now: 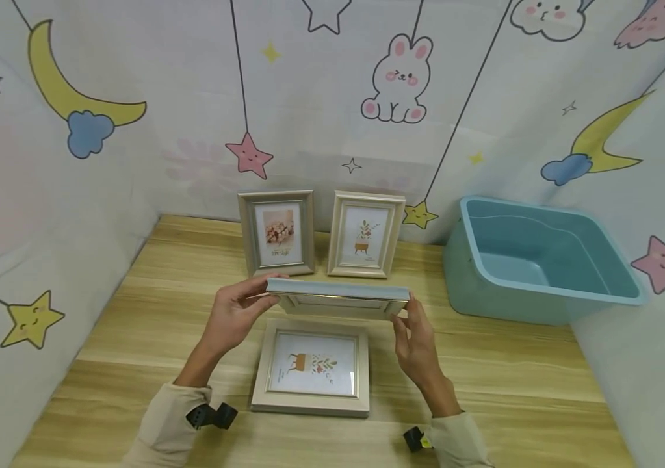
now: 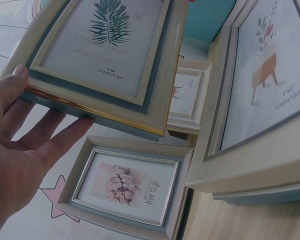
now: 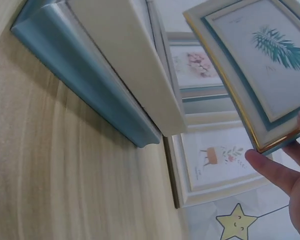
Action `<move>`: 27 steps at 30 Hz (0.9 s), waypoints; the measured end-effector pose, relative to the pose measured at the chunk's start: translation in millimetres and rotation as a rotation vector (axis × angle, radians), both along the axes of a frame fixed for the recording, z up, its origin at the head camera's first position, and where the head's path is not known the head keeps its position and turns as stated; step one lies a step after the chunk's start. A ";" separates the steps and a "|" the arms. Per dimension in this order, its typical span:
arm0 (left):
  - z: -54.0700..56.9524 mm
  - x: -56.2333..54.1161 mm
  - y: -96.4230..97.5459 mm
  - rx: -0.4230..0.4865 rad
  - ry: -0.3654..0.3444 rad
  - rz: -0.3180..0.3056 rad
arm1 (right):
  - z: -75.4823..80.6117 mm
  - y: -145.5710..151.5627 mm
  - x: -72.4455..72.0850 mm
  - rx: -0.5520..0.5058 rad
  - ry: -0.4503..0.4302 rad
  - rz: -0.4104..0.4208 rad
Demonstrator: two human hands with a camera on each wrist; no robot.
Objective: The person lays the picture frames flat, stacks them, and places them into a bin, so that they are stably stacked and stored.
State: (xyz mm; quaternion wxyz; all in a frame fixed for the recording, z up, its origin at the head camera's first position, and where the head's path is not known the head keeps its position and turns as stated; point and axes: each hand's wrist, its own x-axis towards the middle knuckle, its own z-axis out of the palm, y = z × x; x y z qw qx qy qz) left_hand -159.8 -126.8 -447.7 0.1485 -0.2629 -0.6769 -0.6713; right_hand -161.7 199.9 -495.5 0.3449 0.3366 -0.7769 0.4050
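Both hands hold a picture frame tilted above the table, its edge toward the head camera. A green palm leaf print shows on this frame in the left wrist view. My left hand pinches one end, thumb on the front and fingers behind. At the opposite end, my right hand grips a corner between thumb and fingers. Beneath it lies a cream frame with a potted plant print, face up. Its blue-grey underside appears in the right wrist view.
Against the back wall stand a grey-beige frame with a flower print and a cream frame with a plant print. To the right sits a teal plastic bin. Cartoon-printed cloth surrounds the wooden table.
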 end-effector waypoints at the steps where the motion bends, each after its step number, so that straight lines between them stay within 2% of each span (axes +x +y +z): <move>1: 0.1 0.4 0.2 -0.010 -0.020 0.022 | 1.5 0.1 0.6 0.003 -0.016 0.001; 6: 3.0 0.2 1.7 -0.051 -0.136 0.139 | 6.6 0.8 5.4 -0.034 -0.131 0.038; 10: 5.4 -2.1 3.5 -0.013 -0.190 0.199 | 7.0 2.4 9.9 -0.092 -0.289 0.133; 13: 4.4 -4.2 6.1 0.080 -0.214 0.218 | 7.0 1.9 12.7 -0.142 -0.417 0.210; 16: 0.9 -6.3 10.5 0.207 -0.224 0.247 | 8.2 0.2 14.6 -0.177 -0.520 0.251; 24: -4.2 -6.5 32.5 0.529 -0.193 0.419 | 14.0 -8.5 16.4 -0.237 -0.727 0.306; 26: -4.7 -5.3 35.4 0.588 -0.216 0.423 | 15.8 -9.9 16.3 -0.242 -0.777 0.317; 27: -4.9 -4.7 35.0 0.597 -0.236 0.404 | 16.8 -10.0 16.2 -0.249 -0.801 0.324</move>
